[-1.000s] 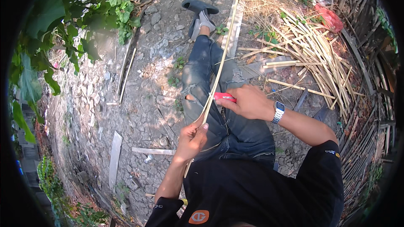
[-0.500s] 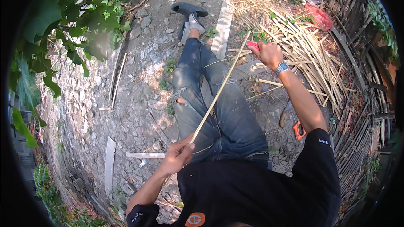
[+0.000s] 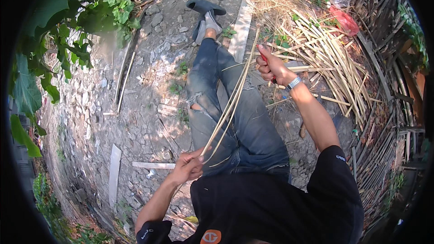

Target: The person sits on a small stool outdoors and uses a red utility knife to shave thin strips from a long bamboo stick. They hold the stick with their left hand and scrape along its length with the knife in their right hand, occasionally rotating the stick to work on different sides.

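Note:
A long, pale bamboo strip point(image 3: 226, 113) runs slantwise over my outstretched legs. My left hand point(image 3: 189, 165) is closed on its near end, thumb and fingers pinching it. Beside it a thinner sliver point(image 3: 231, 114) bows away along part of its length. My right hand point(image 3: 272, 66), with a watch point(image 3: 294, 83) on the wrist, is wrapped around a small red-handled tool point(image 3: 263, 57) just right of the strip's far end. Its working edge is too small to make out, and I cannot tell whether it touches the strip.
A heap of split bamboo strips point(image 3: 332, 63) lies at right, with a red plastic bag point(image 3: 344, 20) behind it. A board point(image 3: 244, 18) stretches away past my feet. Dry sticks point(image 3: 379, 162) line the right side; leafy branches point(image 3: 49, 13) hang at upper left. A brown handle point(image 3: 303, 129) rests by my right forearm.
My right hand has come nearer and slightly left, turning at the wrist. The strip now shows a separate thin sliver bowing beside it. My forearm now covers the orange-handled object on the ground.

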`<action>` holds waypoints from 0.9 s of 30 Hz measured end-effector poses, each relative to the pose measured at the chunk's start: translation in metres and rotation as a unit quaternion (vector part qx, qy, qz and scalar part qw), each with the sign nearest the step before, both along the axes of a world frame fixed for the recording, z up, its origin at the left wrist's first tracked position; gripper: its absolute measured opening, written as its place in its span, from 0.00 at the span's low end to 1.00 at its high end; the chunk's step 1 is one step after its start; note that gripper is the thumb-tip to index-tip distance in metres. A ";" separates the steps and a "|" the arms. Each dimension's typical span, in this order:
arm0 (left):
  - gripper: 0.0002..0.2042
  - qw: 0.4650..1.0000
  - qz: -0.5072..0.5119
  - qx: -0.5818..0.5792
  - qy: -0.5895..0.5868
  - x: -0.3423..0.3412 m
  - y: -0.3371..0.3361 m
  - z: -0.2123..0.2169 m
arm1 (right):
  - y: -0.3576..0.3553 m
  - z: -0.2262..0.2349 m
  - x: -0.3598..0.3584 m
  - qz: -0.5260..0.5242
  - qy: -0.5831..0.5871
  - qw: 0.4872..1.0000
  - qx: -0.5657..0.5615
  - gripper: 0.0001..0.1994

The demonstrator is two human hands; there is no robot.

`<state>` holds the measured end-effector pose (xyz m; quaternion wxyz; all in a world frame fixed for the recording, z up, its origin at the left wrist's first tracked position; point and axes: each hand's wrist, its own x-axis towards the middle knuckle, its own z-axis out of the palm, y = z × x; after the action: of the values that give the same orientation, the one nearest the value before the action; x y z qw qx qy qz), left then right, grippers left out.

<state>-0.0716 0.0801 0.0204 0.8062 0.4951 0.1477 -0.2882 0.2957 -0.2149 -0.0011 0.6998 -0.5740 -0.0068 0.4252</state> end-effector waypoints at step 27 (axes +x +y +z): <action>0.22 0.942 -0.036 0.319 -0.100 -0.023 0.027 -0.009 | -0.009 0.009 -0.022 -0.026 -0.661 0.579 -0.476 0.18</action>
<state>-0.0949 0.1070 0.0112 0.6060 0.7574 0.1327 -0.2038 0.2739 -0.2243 0.0076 0.1380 -0.9470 -0.2494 -0.1483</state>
